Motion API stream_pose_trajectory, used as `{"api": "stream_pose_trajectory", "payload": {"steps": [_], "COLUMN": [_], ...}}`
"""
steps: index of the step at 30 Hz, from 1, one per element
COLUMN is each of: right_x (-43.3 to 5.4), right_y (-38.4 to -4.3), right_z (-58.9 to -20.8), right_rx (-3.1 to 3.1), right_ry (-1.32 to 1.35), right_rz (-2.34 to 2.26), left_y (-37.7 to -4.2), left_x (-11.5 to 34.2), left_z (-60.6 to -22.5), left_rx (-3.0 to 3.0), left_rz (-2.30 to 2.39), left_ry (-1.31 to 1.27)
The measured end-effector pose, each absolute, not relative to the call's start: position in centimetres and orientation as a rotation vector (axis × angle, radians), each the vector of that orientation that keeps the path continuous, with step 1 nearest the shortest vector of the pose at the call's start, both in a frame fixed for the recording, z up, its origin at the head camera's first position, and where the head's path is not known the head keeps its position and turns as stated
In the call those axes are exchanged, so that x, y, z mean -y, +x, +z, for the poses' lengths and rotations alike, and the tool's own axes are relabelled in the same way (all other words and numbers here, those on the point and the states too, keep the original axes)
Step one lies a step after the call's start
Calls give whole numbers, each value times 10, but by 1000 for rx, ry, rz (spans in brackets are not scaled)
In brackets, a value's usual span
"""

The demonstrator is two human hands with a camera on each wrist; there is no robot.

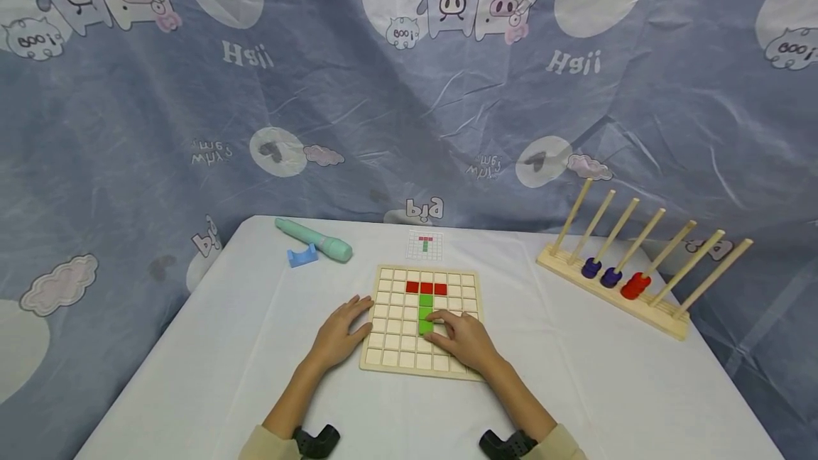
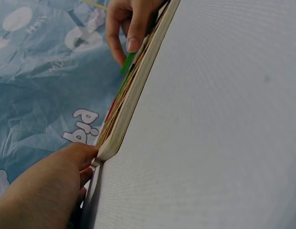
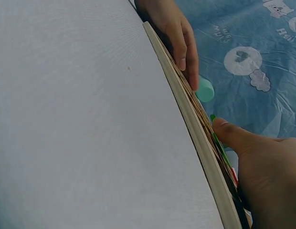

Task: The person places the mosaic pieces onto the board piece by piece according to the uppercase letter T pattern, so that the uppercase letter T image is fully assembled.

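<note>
A square wooden grid board (image 1: 391,360) lies on the table. Three red tiles (image 1: 426,288) sit in a row near its far side, and green tiles (image 1: 425,300) run down from the middle one in a column. My right hand (image 1: 469,341) reaches over the board's right half and pinches the nearest green tile (image 1: 424,328) between thumb and finger; that tile stands tilted in the left wrist view. My left hand (image 1: 339,336) rests at the board's left edge, fingertips touching it, fingers loosely extended. Beyond the board is a small pattern card (image 1: 424,246) showing a red and green T.
A green microphone-shaped object (image 1: 316,238) and a blue stand-like piece (image 1: 302,255) lie at the back left. To the right stands a wooden peg rack (image 1: 613,293) with blue and red beads on some pegs. A patterned cloth (image 1: 383,105) hangs behind the table.
</note>
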State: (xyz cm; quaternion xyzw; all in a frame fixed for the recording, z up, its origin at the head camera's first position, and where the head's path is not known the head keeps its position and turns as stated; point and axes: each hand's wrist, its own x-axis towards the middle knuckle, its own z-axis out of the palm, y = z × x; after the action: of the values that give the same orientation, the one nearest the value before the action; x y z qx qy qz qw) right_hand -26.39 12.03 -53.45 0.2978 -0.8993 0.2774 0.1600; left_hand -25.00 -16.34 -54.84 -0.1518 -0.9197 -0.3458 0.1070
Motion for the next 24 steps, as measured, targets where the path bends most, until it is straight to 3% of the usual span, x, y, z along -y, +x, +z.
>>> {"api": "stream_pose_trajectory", "payload": {"steps": [24], "right_x": [-119], "right_y": [-264], "right_z": [-536], "right_rx": [2577], "right_ry": [850], "right_rz": [748], "left_y": [-249], "left_x": [163], "left_z": [-550], "left_rx": [2675], "left_rz": [-1004], "left_ry": [-479]}}
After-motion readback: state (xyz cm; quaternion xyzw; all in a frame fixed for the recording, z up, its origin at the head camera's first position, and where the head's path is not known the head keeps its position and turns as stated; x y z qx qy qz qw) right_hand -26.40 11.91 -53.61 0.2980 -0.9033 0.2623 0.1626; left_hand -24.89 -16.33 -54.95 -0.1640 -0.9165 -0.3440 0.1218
